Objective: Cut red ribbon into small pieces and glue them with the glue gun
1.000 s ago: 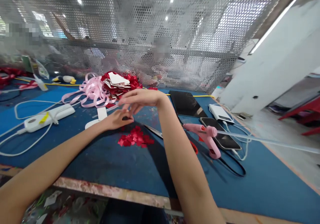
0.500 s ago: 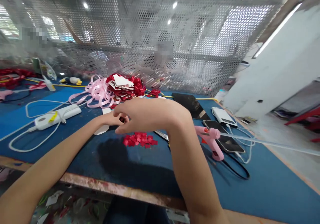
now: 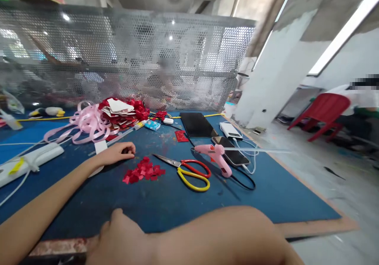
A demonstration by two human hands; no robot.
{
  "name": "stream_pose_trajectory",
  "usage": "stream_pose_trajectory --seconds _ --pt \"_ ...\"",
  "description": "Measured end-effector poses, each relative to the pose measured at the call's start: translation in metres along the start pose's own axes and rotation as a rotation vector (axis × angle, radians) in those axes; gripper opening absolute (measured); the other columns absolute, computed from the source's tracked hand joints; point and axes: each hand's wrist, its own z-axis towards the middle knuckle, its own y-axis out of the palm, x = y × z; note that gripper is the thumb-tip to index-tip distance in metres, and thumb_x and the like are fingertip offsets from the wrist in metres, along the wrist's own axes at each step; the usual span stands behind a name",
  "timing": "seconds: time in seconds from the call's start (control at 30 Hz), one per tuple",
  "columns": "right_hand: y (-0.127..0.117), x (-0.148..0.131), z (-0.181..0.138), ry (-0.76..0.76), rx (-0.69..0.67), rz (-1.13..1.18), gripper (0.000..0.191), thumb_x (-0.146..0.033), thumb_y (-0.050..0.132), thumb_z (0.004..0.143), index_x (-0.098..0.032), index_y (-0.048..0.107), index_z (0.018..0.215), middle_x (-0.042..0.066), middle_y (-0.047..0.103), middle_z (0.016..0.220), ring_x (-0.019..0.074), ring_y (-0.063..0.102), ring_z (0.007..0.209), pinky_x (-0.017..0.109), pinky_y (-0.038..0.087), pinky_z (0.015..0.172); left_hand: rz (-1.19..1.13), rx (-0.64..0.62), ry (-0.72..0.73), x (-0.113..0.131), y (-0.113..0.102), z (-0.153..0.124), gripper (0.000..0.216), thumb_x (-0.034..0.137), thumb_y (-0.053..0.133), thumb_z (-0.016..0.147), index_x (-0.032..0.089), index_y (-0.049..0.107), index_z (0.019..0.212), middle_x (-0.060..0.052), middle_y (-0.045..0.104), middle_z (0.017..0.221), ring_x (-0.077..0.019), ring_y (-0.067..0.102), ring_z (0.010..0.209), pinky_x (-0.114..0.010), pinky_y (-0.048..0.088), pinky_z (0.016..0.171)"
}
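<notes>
My left hand (image 3: 117,153) rests on the blue table with its fingers loosely curled in, and I see nothing between them. Its wrist lies across a white paper piece (image 3: 101,146), whose rounded lower part shows below the wrist. Just right of that hand lies a pile of small red ribbon pieces (image 3: 143,171). My right hand (image 3: 121,237) is low in the picture by the table's front edge, back upward; blur and the hand itself hide most of its fingers. Scissors (image 3: 180,165) with one red and one yellow handle lie beyond it, apart from both hands.
A pink glue gun (image 3: 217,156) with a clear stick lies by a phone (image 3: 233,152), a power bank (image 3: 231,130) and a black tablet (image 3: 197,125). Pink ribbon (image 3: 89,123), stacked white-and-red pieces (image 3: 118,111) and a power strip (image 3: 38,160) lie left. Perforated metal panel (image 3: 133,60) behind.
My right hand has moved from above the red pieces down to the table's front edge, uncovering the scissors. My left hand stays by the white paper. The view has turned right.
</notes>
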Motion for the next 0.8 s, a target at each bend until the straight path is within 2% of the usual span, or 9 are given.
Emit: stream_pose_trajectory --seconds 0.07,0.13,0.27,0.33,0.4,0.47,0.53,0.67,0.8 --pt "0.026 0.007 -0.016 -0.107 0.026 -0.122 0.035 -0.021 0.04 0.09 -0.024 0.058 0.06 -0.01 0.058 0.055 0.0091 0.06 0.056 0.022 0.04 0.048 0.04 0.081 0.013 0.008 0.007 0.003 0.027 0.04 0.047 0.087 0.017 0.059 0.092 -0.004 0.063 0.087 -0.0194 0.059 0.082 -0.032 0.047 0.076" --pt "0.042 0.024 -0.038 -0.279 0.019 -0.14 0.029 -0.021 0.047 0.088 -0.024 0.057 0.061 -0.011 0.06 0.058 0.0082 0.058 0.057 0.022 0.039 0.048 0.082 0.159 0.021 0.019 0.014 0.004 0.03 0.041 0.041 0.089 0.018 0.059 0.099 -0.007 0.062 0.101 -0.0229 0.056 0.096 -0.037 0.042 0.088" --pt "0.038 0.063 -0.077 -0.342 0.049 -0.146 0.018 -0.031 0.057 0.084 -0.022 0.056 0.068 -0.006 0.058 0.06 0.0108 0.053 0.057 0.025 0.035 0.045 0.141 0.249 0.01 0.043 0.026 -0.004 0.044 0.045 0.03 0.093 0.019 0.054 0.118 -0.011 0.056 0.123 -0.0273 0.047 0.115 -0.045 0.033 0.099" --pt "0.025 0.078 -0.095 -0.277 0.084 -0.192 0.017 -0.03 0.055 0.085 -0.021 0.055 0.07 -0.004 0.059 0.066 0.0125 0.051 0.058 0.027 0.036 0.047 0.153 0.21 0.075 0.053 0.03 -0.009 0.049 0.051 0.034 0.091 0.024 0.046 0.13 -0.009 0.046 0.137 -0.0272 0.039 0.126 -0.044 0.029 0.104" --pt "0.011 0.092 -0.115 -0.183 0.082 -0.227 0.012 -0.028 0.055 0.085 -0.022 0.055 0.074 -0.003 0.061 0.071 0.0137 0.053 0.064 0.03 0.041 0.057 0.188 0.075 0.226 0.061 0.032 -0.014 0.056 0.056 0.04 0.087 0.032 0.035 0.137 -0.004 0.033 0.148 -0.0297 0.025 0.136 -0.05 0.02 0.108" --pt "-0.002 0.107 -0.138 0.014 0.102 -0.206 0.014 -0.034 0.057 0.084 -0.021 0.058 0.078 0.0 0.065 0.082 0.0146 0.058 0.077 0.029 0.045 0.068 0.231 -0.105 0.404 0.066 0.033 -0.016 0.06 0.057 0.043 0.086 0.037 0.029 0.14 0.0 0.031 0.149 -0.0293 0.02 0.138 -0.055 0.001 0.11" --pt "-0.012 0.123 -0.163 0.099 0.113 -0.201 0.029 -0.047 0.059 0.08 -0.021 0.061 0.093 0.004 0.067 0.096 0.0169 0.06 0.087 0.03 0.047 0.079 0.254 -0.217 0.523 0.068 0.032 -0.016 0.06 0.054 0.043 0.087 0.035 0.024 0.141 0.0 0.035 0.147 -0.0241 0.025 0.137 -0.05 -0.017 0.108" --pt "-0.026 0.156 -0.209 0.18 0.284 -0.431 0.008 -0.028 0.056 0.084 -0.023 0.062 0.083 0.002 0.069 0.085 0.0163 0.063 0.086 0.028 0.047 0.079 0.293 -0.192 0.599 0.059 0.027 -0.013 0.056 0.042 0.041 0.092 0.027 0.024 0.143 -0.001 0.04 0.143 -0.0144 0.033 0.133 -0.033 -0.023 0.107" --pt "-0.034 0.184 -0.238 0.333 0.36 -0.56 0.015 -0.033 0.051 0.086 -0.023 0.061 0.08 0.002 0.068 0.077 0.0167 0.065 0.072 0.028 0.05 0.071 0.378 -0.038 0.586 0.034 0.024 -0.017 0.04 0.027 0.041 0.094 0.026 0.042 0.134 0.0 0.055 0.131 -0.0124 0.044 0.126 -0.033 -0.014 0.112"
